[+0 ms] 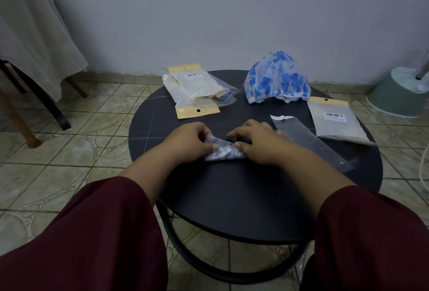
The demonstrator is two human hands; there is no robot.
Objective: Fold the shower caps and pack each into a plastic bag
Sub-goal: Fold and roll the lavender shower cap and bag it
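Both the left hand (190, 141) and right hand (256, 143) pinch the folded shower cap (224, 152) near the table (232, 197) centre, its long axis seemingly left-right, the clear bag (308, 142) lying just right of the right hand.

A folded cap (224, 151) is lying at the middle of the bench (232, 197), between the two hands (185, 142). Behind it, toward the far edge, an unfolded cap (277, 79) is sitting. Packets (197, 92) are lying at the far left edge, and two bags (311, 142) are resting along the right edge.
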